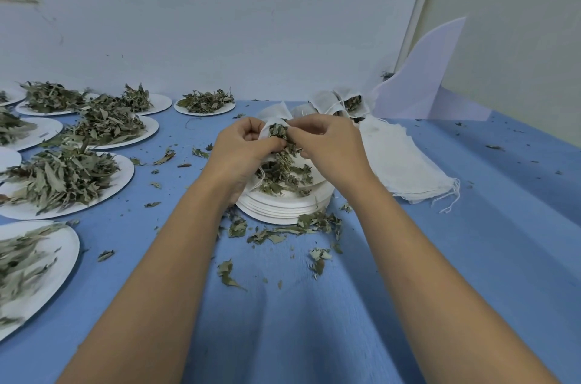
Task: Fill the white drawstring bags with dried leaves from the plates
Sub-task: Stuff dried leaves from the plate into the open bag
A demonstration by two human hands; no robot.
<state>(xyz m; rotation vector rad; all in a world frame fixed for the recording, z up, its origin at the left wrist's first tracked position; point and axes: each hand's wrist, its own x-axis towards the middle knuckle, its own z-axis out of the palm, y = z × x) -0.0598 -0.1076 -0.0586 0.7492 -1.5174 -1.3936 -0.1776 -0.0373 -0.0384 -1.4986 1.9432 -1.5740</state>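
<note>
My left hand grips the mouth of a white drawstring bag above a stack of white plates. My right hand pinches a clump of dried leaves at the bag's opening. More dried leaves lie on the top plate under both hands. The bag's body is mostly hidden behind my fingers.
Several plates heaped with dried leaves cover the left of the blue tablecloth. Empty white bags lie in a pile at the right, filled bags behind. Loose leaves are scattered in front. A white board leans against the wall.
</note>
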